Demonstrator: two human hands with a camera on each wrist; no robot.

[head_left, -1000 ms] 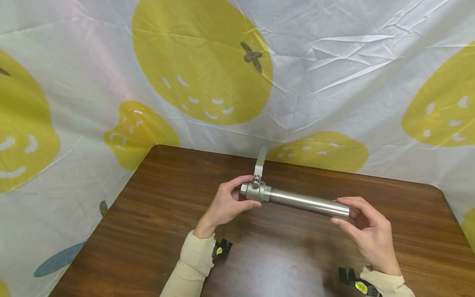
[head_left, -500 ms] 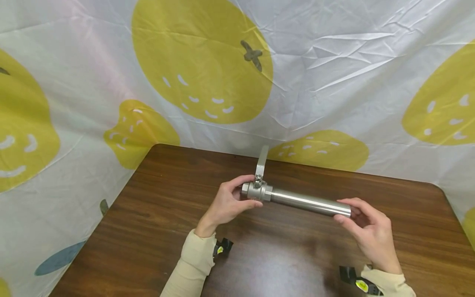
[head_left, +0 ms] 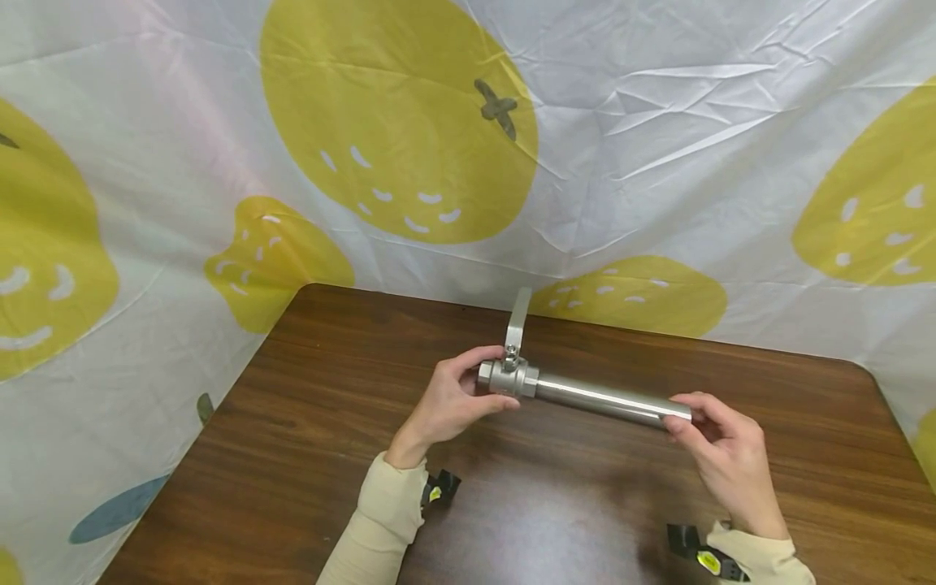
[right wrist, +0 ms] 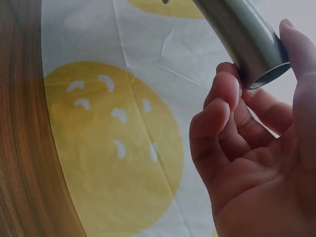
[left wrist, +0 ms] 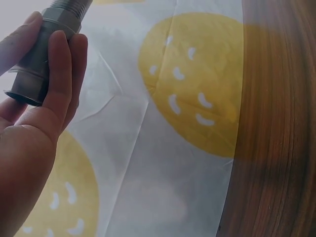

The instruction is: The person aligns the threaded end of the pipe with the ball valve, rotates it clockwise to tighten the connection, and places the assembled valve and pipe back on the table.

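A metal ball valve (head_left: 506, 377) with a flat lever handle (head_left: 518, 318) is joined to a smooth steel pipe (head_left: 607, 400). My left hand (head_left: 446, 398) grips the valve body between thumb and fingers; its handle points away toward the back. At the other end of the pipe, my right hand (head_left: 731, 455) pinches the tube near its rim. The right wrist view shows the open pipe end (right wrist: 269, 75) between thumb and curled fingers. In the left wrist view, threads (left wrist: 74, 6) show beyond the valve's hex collar (left wrist: 61, 19). The whole assembly is held above the table, tilted slightly down to the right.
A brown wood-grain table (head_left: 292, 455) with rounded back corners lies below. White fabric (head_left: 658, 162) with yellow fruit prints hangs close behind its back edge and along the sides. Dark wrist camera mounts (head_left: 441, 489) jut inward from both sleeves.
The valve and pipe have shifted very slightly to the right. My right hand's fingertips have moved a little along the pipe toward its end and changed their hold.
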